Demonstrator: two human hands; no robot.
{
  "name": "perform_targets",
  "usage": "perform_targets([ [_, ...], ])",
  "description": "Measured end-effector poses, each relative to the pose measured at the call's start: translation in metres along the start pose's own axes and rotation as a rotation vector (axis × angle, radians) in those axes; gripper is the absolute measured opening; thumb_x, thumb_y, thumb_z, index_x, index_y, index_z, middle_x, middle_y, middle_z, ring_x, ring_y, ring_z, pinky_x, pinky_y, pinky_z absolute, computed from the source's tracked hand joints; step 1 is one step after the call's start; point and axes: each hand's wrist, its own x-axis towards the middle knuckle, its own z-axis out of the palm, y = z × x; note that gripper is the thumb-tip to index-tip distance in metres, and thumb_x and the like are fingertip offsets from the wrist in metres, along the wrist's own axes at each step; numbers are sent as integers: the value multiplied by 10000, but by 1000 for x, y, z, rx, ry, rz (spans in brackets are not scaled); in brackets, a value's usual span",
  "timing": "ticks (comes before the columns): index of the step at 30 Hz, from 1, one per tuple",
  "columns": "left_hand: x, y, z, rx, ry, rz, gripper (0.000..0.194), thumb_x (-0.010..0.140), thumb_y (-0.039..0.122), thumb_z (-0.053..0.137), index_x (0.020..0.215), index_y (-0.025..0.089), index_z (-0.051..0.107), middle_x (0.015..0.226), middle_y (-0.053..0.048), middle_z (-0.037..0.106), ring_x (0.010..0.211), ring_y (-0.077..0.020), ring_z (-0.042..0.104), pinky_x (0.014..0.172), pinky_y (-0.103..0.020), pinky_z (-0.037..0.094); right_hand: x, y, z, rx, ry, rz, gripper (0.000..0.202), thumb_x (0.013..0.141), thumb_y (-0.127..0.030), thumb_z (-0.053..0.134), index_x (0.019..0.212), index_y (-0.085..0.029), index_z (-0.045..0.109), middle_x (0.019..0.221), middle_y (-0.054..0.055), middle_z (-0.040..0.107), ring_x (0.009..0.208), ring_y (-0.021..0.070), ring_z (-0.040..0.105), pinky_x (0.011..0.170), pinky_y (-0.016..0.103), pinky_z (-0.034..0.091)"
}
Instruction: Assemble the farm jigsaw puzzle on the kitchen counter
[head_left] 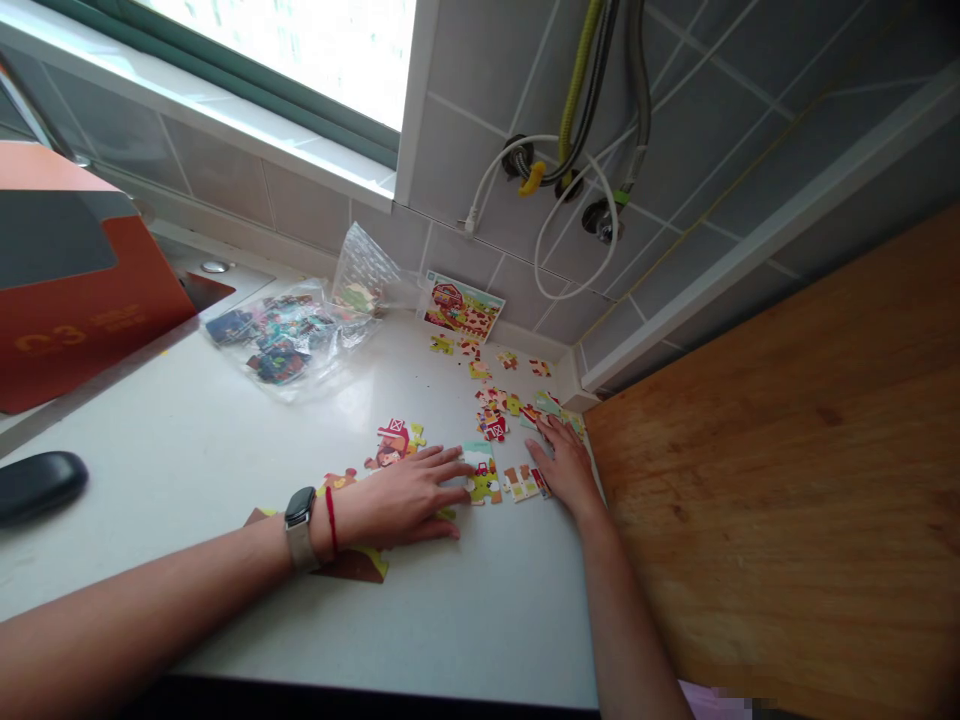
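My left hand (420, 494) lies palm down with its fingers spread, a watch and a red cord at the wrist. Its fingertips reach the edge of a jigsaw section with a red tractor (482, 472). Beneath the hand and wrist are joined jigsaw pieces, partly hidden, with a brown corner (360, 568) showing. A barn section (391, 440) shows just behind the hand. My right hand (568, 468) rests, fingers stretched out, on jigsaw pieces (534, 412) at the counter's right side. Below its thumb lies a small section with fence-like shapes (519, 483).
Loose pieces (508, 360) lie towards the wall, where a picture card (463, 306) leans. Plastic bags of pieces (281, 335) sit at the back left. An orange box (82, 300) and a black object (41, 487) are farther left. A wooden panel (787, 450) borders the right.
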Motion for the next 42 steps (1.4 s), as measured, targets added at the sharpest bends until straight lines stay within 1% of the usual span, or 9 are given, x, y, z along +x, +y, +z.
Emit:
perform_targets([
  [6,-2,-1,1,-19,40,6,399,1002,468,681,1372,320,674,1469,-108,594,1394,-380,540,1165,-530,439,2,4,-7,52,133,16,363,973,-443,534,944,-194,796,1197,162,743,1181,313,654,1082,476,489],
  [10,-2,-1,0,-7,43,7,351,987,463,703,1296,297,721,1428,-119,613,1356,-378,565,1140,-530,464,8,5,4,100,184,-57,469,974,-480,540,1247,-152,733,1482,201,593,1409,330,514,1194,517,388],
  [13,-1,1,-2,4,44,9,346,982,450,712,1290,292,725,1413,-120,620,1338,-379,573,1125,-536,472,9,0,12,41,52,37,614,1001,-546,513,1515,-215,564,1682,163,381,1574,384,287,1232,649,265],
  [16,0,2,-5,31,19,0,336,983,439,712,1285,293,726,1417,-114,622,1338,-375,570,1118,-531,475,5,-6,11,-1,-49,110,616,1021,-584,477,1566,-300,511,1690,123,379,1604,412,199,1216,724,208],
  [20,0,3,-7,54,-16,-4,319,993,444,698,1267,284,727,1424,-110,623,1329,-363,575,1116,-520,472,-1,-12,0,-18,-4,61,562,1004,-529,527,1513,-294,571,1543,137,558,1527,410,363,1199,716,266],
  [24,0,2,-6,18,13,4,294,991,423,707,1241,271,735,1423,-107,628,1326,-352,578,1114,-496,469,4,-9,2,34,107,-17,502,990,-480,542,1396,-212,667,1366,164,666,1312,331,583,1158,542,419],
  [29,-2,1,-5,2,10,-3,299,991,405,709,1259,273,725,1442,-104,619,1368,-365,551,1127,-522,454,19,-4,19,23,175,41,633,978,-514,553,1490,-141,572,1537,203,557,1432,357,480,1190,545,366],
  [35,-2,1,-7,6,-14,-12,297,999,412,695,1263,277,720,1451,-97,616,1367,-358,553,1129,-511,459,32,1,23,84,228,18,644,888,-510,671,1396,-115,654,1310,220,692,1234,366,608,1106,515,442],
  [42,-1,2,-8,6,-48,-20,361,967,441,728,1281,262,712,1484,-116,596,1392,-390,539,1124,-548,470,28,-1,17,268,395,-73,580,830,-485,737,1305,-152,724,1253,180,657,1142,318,639,1007,460,543],
])
